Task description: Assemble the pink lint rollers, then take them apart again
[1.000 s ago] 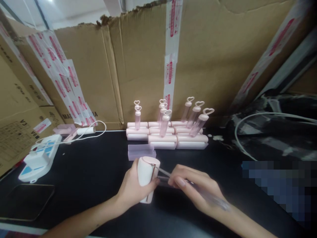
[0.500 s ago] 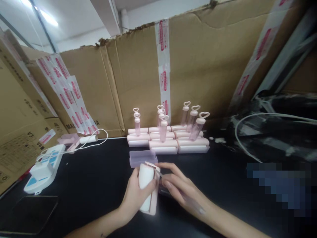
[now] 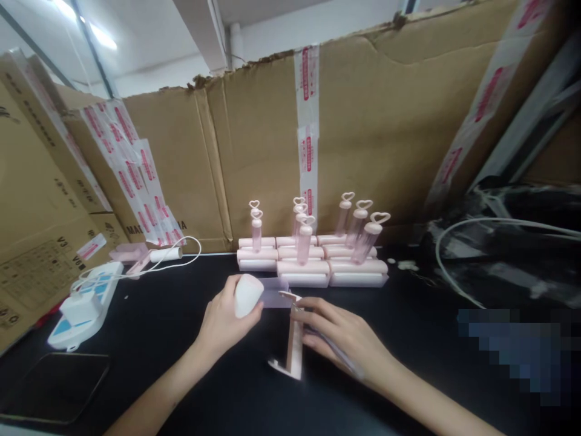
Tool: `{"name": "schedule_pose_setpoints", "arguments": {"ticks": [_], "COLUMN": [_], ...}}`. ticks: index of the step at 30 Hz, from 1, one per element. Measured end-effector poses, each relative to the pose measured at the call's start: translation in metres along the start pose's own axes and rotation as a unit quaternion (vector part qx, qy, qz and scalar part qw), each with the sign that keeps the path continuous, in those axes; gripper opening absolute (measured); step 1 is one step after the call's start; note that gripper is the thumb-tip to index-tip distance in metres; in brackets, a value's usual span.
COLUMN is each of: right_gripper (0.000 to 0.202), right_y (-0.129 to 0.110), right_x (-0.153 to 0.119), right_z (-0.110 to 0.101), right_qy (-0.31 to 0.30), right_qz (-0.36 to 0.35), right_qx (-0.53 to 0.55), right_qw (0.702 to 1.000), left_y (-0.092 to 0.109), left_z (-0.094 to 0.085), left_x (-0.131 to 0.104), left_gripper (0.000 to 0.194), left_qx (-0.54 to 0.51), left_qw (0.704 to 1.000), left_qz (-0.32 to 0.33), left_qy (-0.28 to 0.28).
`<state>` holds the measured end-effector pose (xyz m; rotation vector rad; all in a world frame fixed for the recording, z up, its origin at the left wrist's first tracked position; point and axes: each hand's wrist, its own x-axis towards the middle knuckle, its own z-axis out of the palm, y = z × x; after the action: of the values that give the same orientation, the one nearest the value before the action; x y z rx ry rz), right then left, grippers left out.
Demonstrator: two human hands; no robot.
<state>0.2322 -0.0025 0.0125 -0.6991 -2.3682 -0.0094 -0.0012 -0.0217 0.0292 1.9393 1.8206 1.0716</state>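
Observation:
My left hand (image 3: pixel 222 324) is closed around a smooth white rounded piece (image 3: pixel 249 295), lifted over the table. To its right, my right hand (image 3: pixel 340 330) grips a pale pink U-shaped shell (image 3: pixel 295 351), its end flaps pointing left. A slim greyish tool (image 3: pixel 338 354) also lies in the right hand, along the palm; its tip is hidden. Shell and white piece are apart from each other. Just behind both hands sits a translucent lilac tray (image 3: pixel 275 295), partly covered by the left hand and the white piece.
Several pink-and-white units (image 3: pixel 303 275) stand in rows at the back, with heart-topped clear tubes (image 3: pixel 367 242) upright on them. On the left are a power strip (image 3: pixel 86 306), a white cable (image 3: pixel 181 261) and a dark phone-like slab (image 3: pixel 54 387). A cardboard wall (image 3: pixel 254 151) closes off the back.
The white piece has come out of the pink shell. My left hand has moved up and left with it, while my right hand has taken hold of the shell.

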Motion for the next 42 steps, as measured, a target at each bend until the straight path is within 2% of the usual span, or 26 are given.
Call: {"name": "schedule_pose_setpoints", "arguments": {"ticks": [2, 5, 9, 14, 26, 30, 35, 39, 42], "right_gripper": [0.018, 0.011, 0.018, 0.020, 0.020, 0.020, 0.020, 0.020, 0.018], "right_y": [-0.006, -0.019, -0.028, -0.028, -0.030, -0.024, -0.016, -0.007, -0.001], "right_x": [0.004, 0.007, 0.007, 0.004, 0.003, 0.011, 0.021, 0.024, 0.031], "right_z": [-0.008, -0.014, -0.014, -0.013, -0.016, -0.007, 0.007, 0.006, -0.006], "right_qy": [0.033, 0.077, 0.059, 0.047, 0.085, 0.107, 0.104, 0.110, 0.128], "right_qz": [0.023, 0.051, 0.051, 0.042, 0.051, 0.089, 0.063, 0.127, 0.207], "right_qx": [0.078, 0.198, 0.287, 0.325, 0.285, 0.251, 0.251, 0.253, 0.299], "right_qw": [0.996, 0.976, 0.955, 0.944, 0.954, 0.958, 0.960, 0.953, 0.923], "left_y": [0.001, 0.001, 0.000, 0.002, 0.007, 0.004, 0.005, 0.007, 0.009], "left_z": [-0.001, 0.003, 0.010, 0.010, 0.007, 0.005, 0.005, 0.000, -0.009], "left_x": [-0.002, -0.006, -0.007, -0.008, -0.014, -0.008, -0.002, 0.001, 0.011], "left_gripper": [0.041, 0.038, 0.036, 0.034, 0.034, 0.035, 0.034, 0.030, 0.033], "left_qx": [0.092, 0.167, 0.202, 0.208, 0.197, 0.264, 0.321, 0.293, 0.241], "left_qw": [0.994, 0.978, 0.963, 0.959, 0.962, 0.954, 0.942, 0.954, 0.969], "left_qz": [0.052, 0.120, 0.166, 0.182, 0.176, 0.142, 0.089, 0.041, 0.037], "left_qy": [0.010, 0.041, 0.058, 0.059, 0.066, 0.011, -0.048, -0.054, -0.024]}}
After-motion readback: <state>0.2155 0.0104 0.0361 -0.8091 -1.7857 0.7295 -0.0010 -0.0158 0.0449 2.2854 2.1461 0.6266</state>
